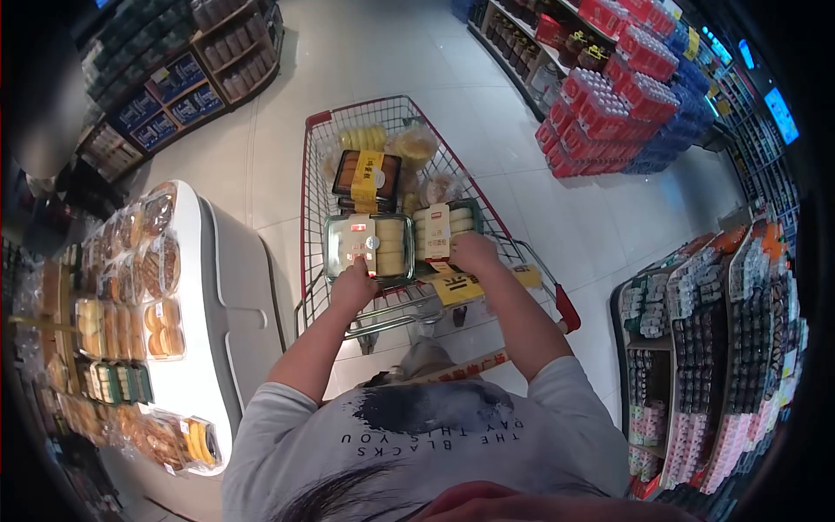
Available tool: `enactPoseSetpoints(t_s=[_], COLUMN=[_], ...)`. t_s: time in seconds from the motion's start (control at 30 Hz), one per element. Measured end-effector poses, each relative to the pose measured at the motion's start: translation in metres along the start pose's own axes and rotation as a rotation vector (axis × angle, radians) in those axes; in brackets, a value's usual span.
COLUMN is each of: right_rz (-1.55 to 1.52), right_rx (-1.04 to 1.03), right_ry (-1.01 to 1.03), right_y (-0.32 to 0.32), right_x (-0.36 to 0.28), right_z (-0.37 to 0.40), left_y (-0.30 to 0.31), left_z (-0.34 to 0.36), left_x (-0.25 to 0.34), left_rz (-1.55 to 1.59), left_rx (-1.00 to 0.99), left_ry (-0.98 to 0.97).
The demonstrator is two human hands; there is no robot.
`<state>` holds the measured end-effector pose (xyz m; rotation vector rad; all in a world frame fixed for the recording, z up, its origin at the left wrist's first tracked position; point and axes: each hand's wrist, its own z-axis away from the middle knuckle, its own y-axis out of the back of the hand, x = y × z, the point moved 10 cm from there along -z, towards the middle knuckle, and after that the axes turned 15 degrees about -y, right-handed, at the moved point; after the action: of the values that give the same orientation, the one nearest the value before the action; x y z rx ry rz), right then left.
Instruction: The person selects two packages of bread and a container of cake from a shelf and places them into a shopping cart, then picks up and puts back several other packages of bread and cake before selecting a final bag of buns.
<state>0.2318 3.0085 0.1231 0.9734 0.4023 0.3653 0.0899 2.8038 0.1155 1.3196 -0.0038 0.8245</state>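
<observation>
My left hand [352, 283] is at the near edge of a clear-lidded pack of bread rolls [390, 246], one finger lying on its pale label. Its other fingers are partly hidden, but the hand appears closed on that edge. My right hand [475, 253] is closed at the near right corner of a second bread pack [435, 228], which also has a pale label. Both packs lie side by side at the near end of a red-rimmed wire shopping cart [306, 187]. Beyond them in the cart is a dark tray of brown baked goods [355, 177] with a yellow band.
More bagged food [413, 146] fills the cart's far end. A white bakery display [235, 304] with packaged breads stands close on the left. Stacked red drink packs [600, 109] are at the far right, and a stocked shelf [696, 374] is at the near right. Pale floor tiles [374, 52] lie ahead.
</observation>
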Motion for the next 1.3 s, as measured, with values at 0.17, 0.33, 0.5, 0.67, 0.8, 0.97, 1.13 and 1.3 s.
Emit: enactPoseSetpoints(t_s=[0.17,0.33,0.5,0.67,0.8,0.97,1.13,1.3], right_rz=[0.035,0.050,0.067,0.094,0.078,0.106,0.083,0.107], right_rx=[0.011,-0.001,-0.013,-0.043,-0.073,-0.085,-0.105,-0.110], right_ry=[0.080,0.095,0.172,0.185,0.214,0.257,0.293,0.282], right_y=[0.020,0.045,0.056,0.075,0.105,0.122,0.135,0.145], right_x=[-0.026,-0.062,-0.130,-0.149,-0.179,-0.219,-0.241,-0.261], right_z=[-0.067,-0.125,-0.143,-0.209,-0.229,-0.250,-0.282,-0.304], left_y=[0.017,0.044,0.075,0.097,0.121,0.146,0.179,0.210], left_z=[-0.056,-0.104,-0.113,-0.168,-0.196,-0.214,-0.232,-0.242], left_x=[-0.018,-0.037,-0.079,-0.088,-0.103,-0.131,-0.133,-0.144], left_rz=[0.037,0.046,0.044,0.016,0.036,0.048,0.032,-0.059], left_rx=[0.077,0.161,0.172,0.193,0.144,0.193,0.169,0.278], left_ry=[0.042,0.033,0.076,0.082,0.145,0.168,0.209,0.210])
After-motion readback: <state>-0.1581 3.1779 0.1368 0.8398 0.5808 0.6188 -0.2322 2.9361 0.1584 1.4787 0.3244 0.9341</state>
